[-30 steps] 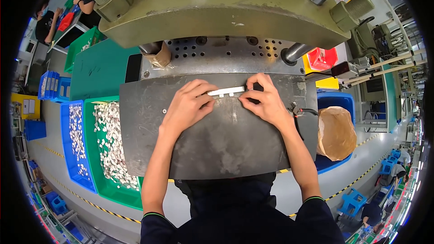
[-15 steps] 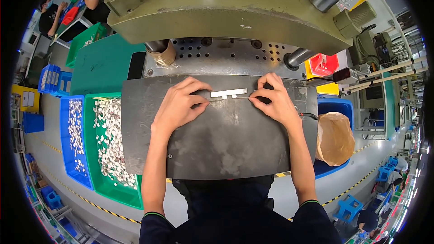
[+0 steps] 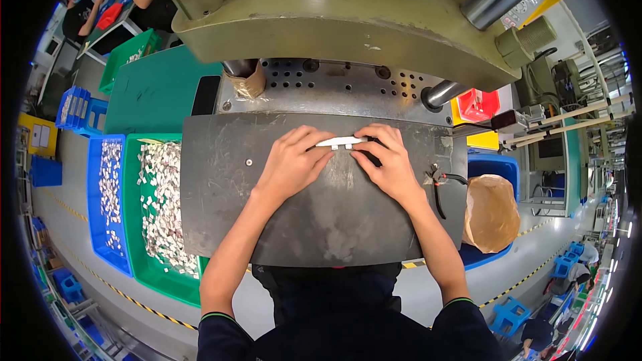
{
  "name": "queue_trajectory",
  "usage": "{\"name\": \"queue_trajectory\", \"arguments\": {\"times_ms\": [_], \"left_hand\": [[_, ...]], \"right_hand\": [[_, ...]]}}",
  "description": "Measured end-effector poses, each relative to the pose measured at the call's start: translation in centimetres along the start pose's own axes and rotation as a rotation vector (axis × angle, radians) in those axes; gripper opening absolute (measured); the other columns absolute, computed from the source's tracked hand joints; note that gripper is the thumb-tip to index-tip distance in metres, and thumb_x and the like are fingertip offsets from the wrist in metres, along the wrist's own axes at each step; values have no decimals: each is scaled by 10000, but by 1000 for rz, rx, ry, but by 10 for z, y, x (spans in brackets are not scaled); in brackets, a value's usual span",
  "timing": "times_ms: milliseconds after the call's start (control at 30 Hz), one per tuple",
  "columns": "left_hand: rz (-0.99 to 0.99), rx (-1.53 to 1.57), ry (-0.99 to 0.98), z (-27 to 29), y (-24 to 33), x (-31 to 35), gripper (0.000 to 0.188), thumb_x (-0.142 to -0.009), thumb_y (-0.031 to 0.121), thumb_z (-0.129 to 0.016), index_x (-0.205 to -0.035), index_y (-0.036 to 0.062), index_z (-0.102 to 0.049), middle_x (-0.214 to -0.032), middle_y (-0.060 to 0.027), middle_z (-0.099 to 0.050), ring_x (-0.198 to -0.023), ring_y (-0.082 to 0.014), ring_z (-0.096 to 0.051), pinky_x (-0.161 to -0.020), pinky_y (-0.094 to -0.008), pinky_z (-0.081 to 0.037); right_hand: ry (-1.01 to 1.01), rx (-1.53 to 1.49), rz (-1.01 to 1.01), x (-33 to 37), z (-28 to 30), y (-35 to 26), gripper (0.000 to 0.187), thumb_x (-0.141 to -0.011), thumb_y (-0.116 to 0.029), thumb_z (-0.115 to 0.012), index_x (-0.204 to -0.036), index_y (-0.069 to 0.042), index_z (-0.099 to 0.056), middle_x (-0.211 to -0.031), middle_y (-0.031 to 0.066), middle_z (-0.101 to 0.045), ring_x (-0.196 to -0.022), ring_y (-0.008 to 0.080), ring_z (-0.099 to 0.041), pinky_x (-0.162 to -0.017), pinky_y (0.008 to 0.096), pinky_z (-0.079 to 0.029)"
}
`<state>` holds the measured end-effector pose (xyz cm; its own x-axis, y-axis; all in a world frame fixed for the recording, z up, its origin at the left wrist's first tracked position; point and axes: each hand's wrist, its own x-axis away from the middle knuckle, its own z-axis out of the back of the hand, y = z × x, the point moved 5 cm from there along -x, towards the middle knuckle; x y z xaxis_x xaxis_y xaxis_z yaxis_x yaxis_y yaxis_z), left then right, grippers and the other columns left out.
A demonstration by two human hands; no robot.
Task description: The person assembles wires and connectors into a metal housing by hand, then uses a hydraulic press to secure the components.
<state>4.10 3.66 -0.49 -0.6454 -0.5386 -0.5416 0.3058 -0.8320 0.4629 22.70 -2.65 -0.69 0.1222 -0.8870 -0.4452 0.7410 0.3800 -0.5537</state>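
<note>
A narrow white strip (image 3: 340, 140) spans the gap between my two hands over the dark metal plate (image 3: 321, 227). Small white tabs (image 3: 336, 148) show just under its near edge. My left hand (image 3: 292, 162) pinches the strip's left end between thumb and fingers. Its right end sits in the grip of my right hand (image 3: 389, 166), with the fingers bent and the thumb below. The fingertips hide both ends. To the right of my right hand, pliers (image 3: 439, 194) with dark handles lie on the plate.
A heavy olive press block (image 3: 348, 33) overhangs the perforated steel bed (image 3: 321, 97). Left are a green bin (image 3: 150, 274) and a blue bin (image 3: 100, 227), both with small white pieces. At right, a brown paper bag (image 3: 491, 214) sits in a blue tub (image 3: 498, 164). Co-workers (image 3: 83, 17) are far left.
My hands have come closer together, and the fingers now grip the white strip's ends. Earlier they pinched just beyond it, by a thin line under the strip. The pliers have come into sight.
</note>
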Motion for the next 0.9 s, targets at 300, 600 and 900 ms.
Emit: {"name": "queue_trajectory", "arguments": {"times_ms": [300,600,900], "left_hand": [[4,-7,65,-7,-3,4,111,-812,52,-817,-898,36,-749,-1069,-28,-743,-939,-250,-686,-790,-386,-580],[-1,-19,100,-11,1,4,88,-803,59,-801,-847,24,-734,-1073,-17,-736,-962,-231,-674,-804,-378,-563],[50,15,173,-10,-9,2,102,-794,74,-801,-846,26,-728,-1070,-21,-742,-978,-239,-679,-837,-390,-565]], "right_hand": [[23,4,-26,1,-7,0,148,-849,-64,-823,-974,-32,-751,-1156,56,-725,-1121,274,-650,-977,405,-463],[40,13,-14,-1,-4,1,146,-838,-63,-833,-943,-32,-735,-1143,53,-733,-1094,270,-661,-964,401,-470],[126,-34,-92,-3,-12,6,311,-809,-70,-845,-1074,-56,-684,-1175,86,-697,-1099,307,-638,-1000,412,-454]]}}
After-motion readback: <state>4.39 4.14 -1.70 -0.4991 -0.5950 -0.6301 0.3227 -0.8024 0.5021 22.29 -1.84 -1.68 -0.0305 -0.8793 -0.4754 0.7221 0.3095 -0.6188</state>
